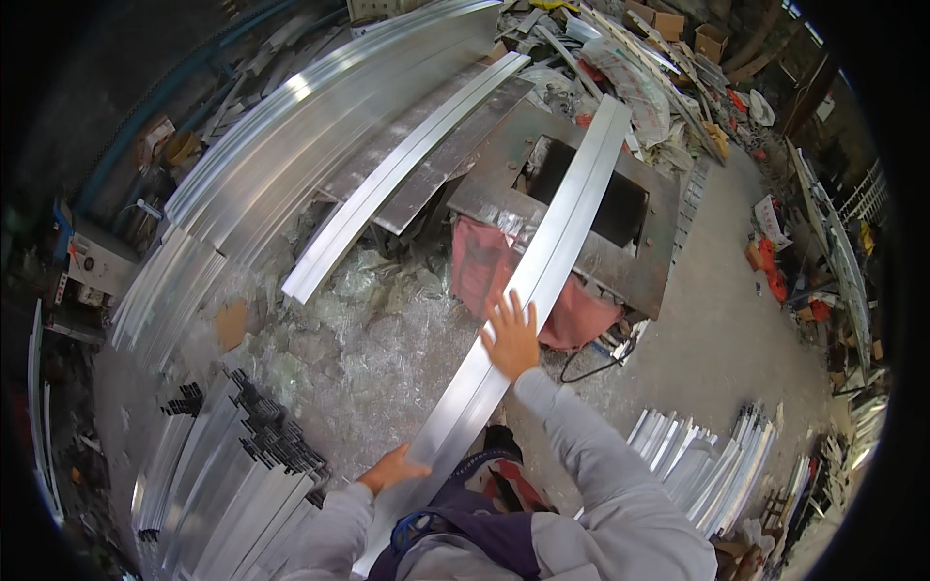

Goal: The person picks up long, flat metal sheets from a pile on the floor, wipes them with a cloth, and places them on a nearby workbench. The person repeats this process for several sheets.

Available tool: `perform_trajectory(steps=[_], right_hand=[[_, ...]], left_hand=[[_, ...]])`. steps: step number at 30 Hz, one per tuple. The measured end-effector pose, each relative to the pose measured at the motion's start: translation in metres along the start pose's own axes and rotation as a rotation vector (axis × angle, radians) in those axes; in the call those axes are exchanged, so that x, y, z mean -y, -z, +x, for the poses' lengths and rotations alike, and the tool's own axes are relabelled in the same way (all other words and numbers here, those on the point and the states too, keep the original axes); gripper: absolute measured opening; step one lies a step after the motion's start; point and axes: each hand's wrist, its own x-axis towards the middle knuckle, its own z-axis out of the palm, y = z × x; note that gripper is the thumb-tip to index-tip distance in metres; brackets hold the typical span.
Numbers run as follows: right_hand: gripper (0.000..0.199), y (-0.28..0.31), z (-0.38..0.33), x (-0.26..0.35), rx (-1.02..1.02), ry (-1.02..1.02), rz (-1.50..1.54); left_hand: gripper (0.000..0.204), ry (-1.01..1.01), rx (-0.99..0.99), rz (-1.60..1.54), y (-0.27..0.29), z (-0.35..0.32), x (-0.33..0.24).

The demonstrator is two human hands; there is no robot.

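A long silver aluminium profile runs from beside my body up and away to the right, its far part lying across a metal worktable with a dark rectangular opening. Low on its left edge, my left hand grips it, some fingers hidden beneath. Farther up, my right hand rests on the top face with its fingers spread. Red cloth hangs at the near side of the worktable, under the profile. Another profile lies to the left on a dark metal plate.
A tall stack of aluminium sheets or profiles stands at the far left. Bundled profiles with dark ends are at the near left, more bundles at the near right. Crumpled clear plastic film covers the floor. Scrap and cardboard boxes lie beyond.
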Motion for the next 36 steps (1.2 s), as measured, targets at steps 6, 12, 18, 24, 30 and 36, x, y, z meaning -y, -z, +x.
perform_trajectory(steps=[6, 12, 18, 24, 30, 36], right_hand=[[0.057, 0.025, -0.120, 0.147, 0.104, -0.011, 0.162], [0.060, 0.056, -0.181, 0.193, 0.012, -0.091, 0.668], [0.063, 0.021, -0.196, 0.157, 0.260, -0.983, 1.805], [0.063, 0.004, -0.101, 0.185, 0.348, -0.970, 2.189], [0.059, -0.011, 0.007, 0.186, 0.266, -1.054, 2.158], [0.055, -0.029, 0.128, 0.180, 0.228, -1.111, 2.100]], left_hand=[[0.070, 0.110, -0.072, 0.041, 0.009, -0.149, 0.124], [0.074, 0.165, -0.172, 0.219, 0.036, -0.236, 0.227], [0.074, 0.266, -0.014, 0.066, 0.058, -0.249, 0.158], [0.054, 0.117, -0.179, 0.346, 0.096, -0.198, 0.156], [0.040, -0.013, -0.396, 0.264, 0.116, -0.179, 0.072], [0.039, 0.148, -1.075, 0.647, 0.107, -0.175, 0.092]])
